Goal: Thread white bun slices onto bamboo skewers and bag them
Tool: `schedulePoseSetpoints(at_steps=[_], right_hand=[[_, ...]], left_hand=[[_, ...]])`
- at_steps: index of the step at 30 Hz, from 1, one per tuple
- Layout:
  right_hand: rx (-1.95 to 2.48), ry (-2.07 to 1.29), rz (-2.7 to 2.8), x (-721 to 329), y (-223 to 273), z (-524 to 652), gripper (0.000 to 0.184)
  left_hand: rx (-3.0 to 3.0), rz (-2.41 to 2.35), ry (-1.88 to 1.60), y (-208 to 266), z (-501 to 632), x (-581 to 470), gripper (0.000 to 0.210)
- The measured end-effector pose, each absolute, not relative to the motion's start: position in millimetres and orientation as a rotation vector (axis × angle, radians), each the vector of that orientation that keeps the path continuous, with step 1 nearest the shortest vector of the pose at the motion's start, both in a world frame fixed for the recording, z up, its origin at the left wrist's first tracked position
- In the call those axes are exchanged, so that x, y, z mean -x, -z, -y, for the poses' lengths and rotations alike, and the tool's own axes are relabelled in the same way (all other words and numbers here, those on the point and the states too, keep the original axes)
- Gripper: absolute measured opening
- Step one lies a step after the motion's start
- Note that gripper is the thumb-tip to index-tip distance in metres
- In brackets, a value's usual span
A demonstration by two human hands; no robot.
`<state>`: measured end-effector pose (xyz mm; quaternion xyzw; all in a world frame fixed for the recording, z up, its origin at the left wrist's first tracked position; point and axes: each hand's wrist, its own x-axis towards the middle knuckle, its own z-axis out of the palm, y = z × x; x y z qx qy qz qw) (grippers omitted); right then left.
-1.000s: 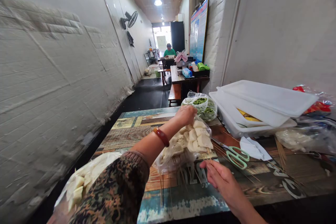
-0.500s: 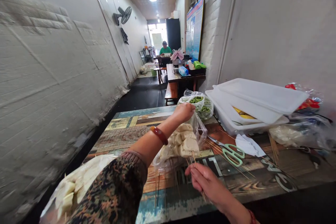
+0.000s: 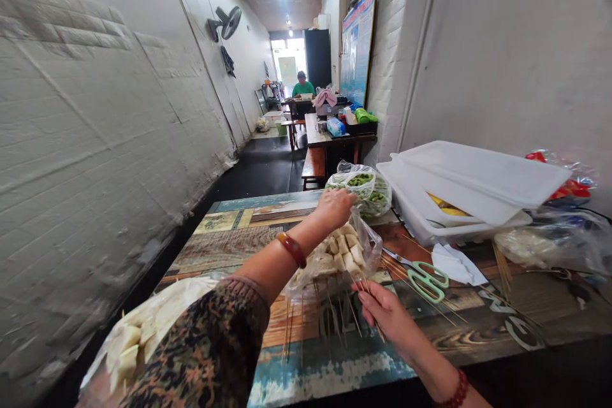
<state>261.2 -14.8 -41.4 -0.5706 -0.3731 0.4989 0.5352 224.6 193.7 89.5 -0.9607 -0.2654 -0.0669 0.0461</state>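
Note:
A clear plastic bag (image 3: 373, 239) lies on the table, filled with pale chunks of food (image 3: 345, 247) threaded on thin wooden skewers (image 3: 289, 331). At the bag's far edge, my left hand (image 3: 337, 205) is closed on the plastic; its fingertips are partly hidden. My right hand (image 3: 382, 307) pinches the lower ends of a few skewers (image 3: 366, 285), whose food rests at the bag's right side. More skewer ends stick out of the bag toward me. Another bag with pale pieces (image 3: 127, 350) sits at the lower left, partly covered by my left sleeve.
Green-handled scissors (image 3: 427, 280), loose skewers and white paper (image 3: 456, 266) lie to the right. Behind them is a white plastic box (image 3: 411, 204) with a tilted lid (image 3: 482, 169). A bag of green vegetables (image 3: 377, 197) stands beyond my left hand. A person (image 3: 303, 86) sits far back.
My right hand has moved slightly forward and right, and the skewered food it holds has come down among the other pieces in the bag. My left hand stays at the bag's far edge.

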Motion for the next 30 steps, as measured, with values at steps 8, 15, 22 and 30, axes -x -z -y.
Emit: schedulePoseSetpoints(at_steps=[8,15,22,30], right_hand=[[1.343,-1.210,0.769,-259.8,44.3,9.9,0.055],[1.368,-1.174,0.778,-259.6,45.0,1.1,0.057],[1.421,-0.974,0.885,-261.2,57.0,3.8,0.045],[1.324,-1.101,0.882,-247.7,45.6,-14.5,0.042]], left_hand=[[2.906,1.040,0.127,-109.1,-192.0,-183.9,0.030],[3.141,1.074,0.311,-80.1,-175.3,-142.4,0.015],[3.081,1.414,1.006,-93.7,-204.4,-115.5,0.013],[3.199,1.406,1.405,-88.6,-190.4,-101.5,0.008]])
